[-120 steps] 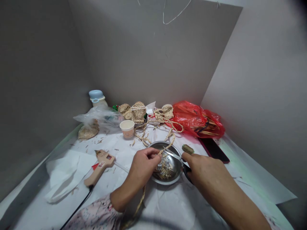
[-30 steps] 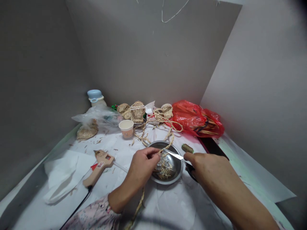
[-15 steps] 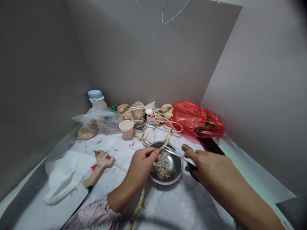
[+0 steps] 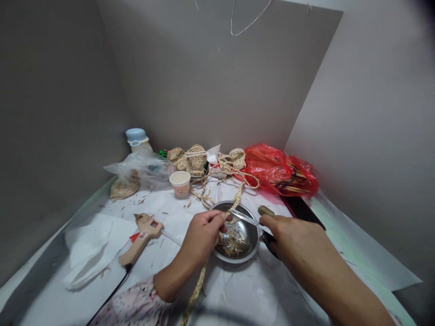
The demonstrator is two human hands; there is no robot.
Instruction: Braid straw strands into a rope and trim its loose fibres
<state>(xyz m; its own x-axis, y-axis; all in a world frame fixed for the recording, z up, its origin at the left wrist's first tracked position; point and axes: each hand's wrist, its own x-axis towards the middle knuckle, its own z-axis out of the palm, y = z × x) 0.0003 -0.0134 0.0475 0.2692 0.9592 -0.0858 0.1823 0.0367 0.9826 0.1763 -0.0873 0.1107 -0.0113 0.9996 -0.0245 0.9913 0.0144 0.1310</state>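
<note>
A braided straw cord (image 4: pixel 239 195) is pinched between the thumb and fingers of my left hand (image 4: pixel 205 233), over the left side of a metal bowl (image 4: pixel 234 260). From that hand the cord hangs down toward the front edge, and its other part runs up to the back. My right hand (image 4: pixel 288 235) is closed around dark-handled scissors (image 4: pixel 247 218). Their blades reach left across the bowl and lie at the cord, close by my left fingertips. Straw clippings (image 4: pixel 234 242) lie in the bowl. A small greenish stub (image 4: pixel 266 210) shows just beyond my right fingers.
A glue gun (image 4: pixel 144 237) with its cable lies left, beside crumpled white paper (image 4: pixel 88 253). Farther back stand a paper cup (image 4: pixel 180 184), a blue-lidded bottle (image 4: pixel 136 138), woven straw pieces (image 4: pixel 196 159) and a red plastic bag (image 4: pixel 265 165). A dark flat object (image 4: pixel 304 213) lies right.
The scissor blades have shifted slightly left and stand closer against the cord at my left fingertips. My left hand keeps its pinch, and the whole view has moved very slightly.
</note>
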